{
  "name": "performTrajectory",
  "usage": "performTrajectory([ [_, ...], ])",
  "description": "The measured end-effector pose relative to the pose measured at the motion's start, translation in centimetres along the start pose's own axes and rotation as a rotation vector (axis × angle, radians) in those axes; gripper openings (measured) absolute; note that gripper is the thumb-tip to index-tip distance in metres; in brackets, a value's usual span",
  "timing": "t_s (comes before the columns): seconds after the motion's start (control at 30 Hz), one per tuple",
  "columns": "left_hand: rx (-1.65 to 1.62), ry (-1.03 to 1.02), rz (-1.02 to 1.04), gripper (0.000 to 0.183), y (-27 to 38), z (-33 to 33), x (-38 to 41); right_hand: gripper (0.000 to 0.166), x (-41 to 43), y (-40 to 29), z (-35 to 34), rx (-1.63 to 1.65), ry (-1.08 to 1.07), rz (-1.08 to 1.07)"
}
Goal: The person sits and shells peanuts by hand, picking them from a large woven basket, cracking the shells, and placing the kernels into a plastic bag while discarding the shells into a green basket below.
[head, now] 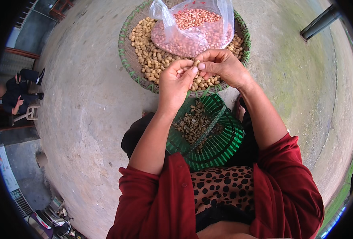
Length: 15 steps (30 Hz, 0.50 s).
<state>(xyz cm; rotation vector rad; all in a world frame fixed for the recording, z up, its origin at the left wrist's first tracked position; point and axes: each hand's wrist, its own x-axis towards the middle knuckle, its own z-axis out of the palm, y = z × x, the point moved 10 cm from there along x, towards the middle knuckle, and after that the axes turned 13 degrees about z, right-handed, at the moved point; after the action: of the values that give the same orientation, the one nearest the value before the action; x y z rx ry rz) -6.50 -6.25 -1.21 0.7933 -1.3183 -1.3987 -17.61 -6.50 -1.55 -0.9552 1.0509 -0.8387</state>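
Note:
Between the fingertips of both hands is an unshelled peanut [196, 63]. My left hand [175, 80] pinches it with thumb and forefinger, and pinkish shelled kernels [180, 71] show in the curl of its fingers. From the other side, the thumb and fingers of my right hand [224, 66] grip the same peanut. Below the hands lies a round woven basket tray [123, 49] with green binding, holding many peanuts in their shells [149, 59]. A clear plastic bag [191, 38] full of pink-red shelled peanuts [196, 18] rests on them, its mouth open.
A green woven plastic basket [224, 134] with an upright handle holds empty shells [194, 122] between my legs. Far left, a person [18, 92] sits on a wooden chair [32, 113]. A dark post [320, 22] stands on the concrete floor [83, 89] at upper right.

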Motion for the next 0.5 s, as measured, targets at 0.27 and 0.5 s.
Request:
performTrajectory([
  [0.27, -0.05, -0.043, 0.014, 0.013, 0.08, 0.13, 0.05, 0.013, -0.39, -0.59, 0.07, -0.02, 0.036, -0.056],
  [0.5, -0.108, -0.04, -0.02, 0.011, -0.08, -0.37, 0.18, 0.009, -0.4, -0.48, 0.6, 0.017, 0.011, -0.12],
])
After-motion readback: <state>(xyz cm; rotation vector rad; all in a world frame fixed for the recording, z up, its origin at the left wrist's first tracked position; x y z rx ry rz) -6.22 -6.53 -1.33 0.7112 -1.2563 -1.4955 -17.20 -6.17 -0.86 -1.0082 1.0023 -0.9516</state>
